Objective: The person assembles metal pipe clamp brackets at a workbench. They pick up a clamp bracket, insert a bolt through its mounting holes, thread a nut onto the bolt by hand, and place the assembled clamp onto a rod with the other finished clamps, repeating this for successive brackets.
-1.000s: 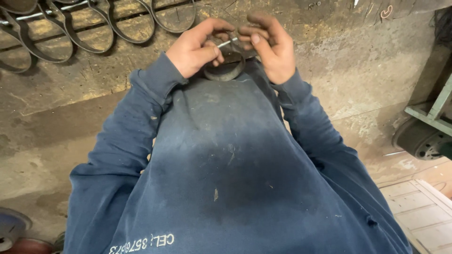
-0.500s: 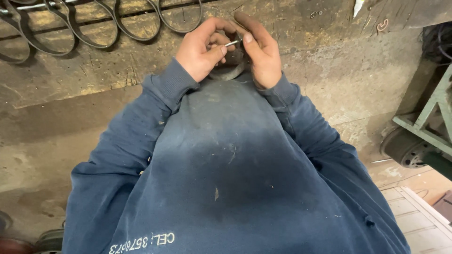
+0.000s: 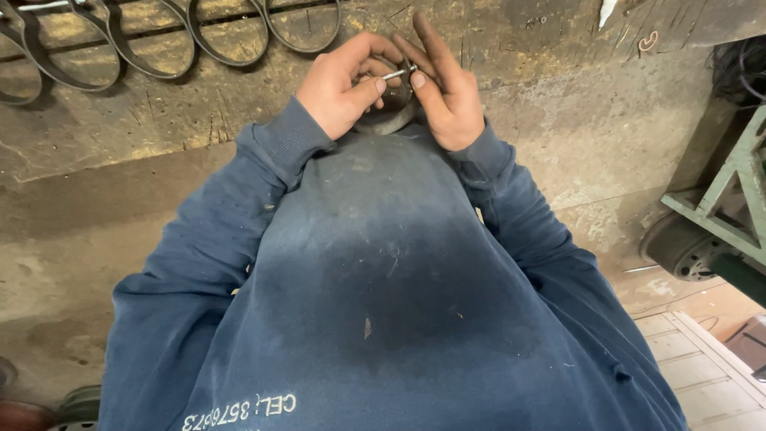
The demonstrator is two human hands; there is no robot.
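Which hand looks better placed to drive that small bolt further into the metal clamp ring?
Probably the left hand: its thumb and forefinger already pinch the small bolt at its free end. The right hand cups the metal clamp ring from the other side, steadying it, fingers partly extended.

Navy sweatshirt (image 3: 383,279), silver pin (image 3: 396,74), dark grey ring (image 3: 391,120), ochre-stained workbench (image 3: 558,96).

Light was soft and even, moderately dim, with no glare. The metal rings (image 3: 152,48) cast faint shadows on the worn desk (image 3: 558,96). Focus was sharp at the centre; the picture's edges bent slightly and the right corner sat darker.
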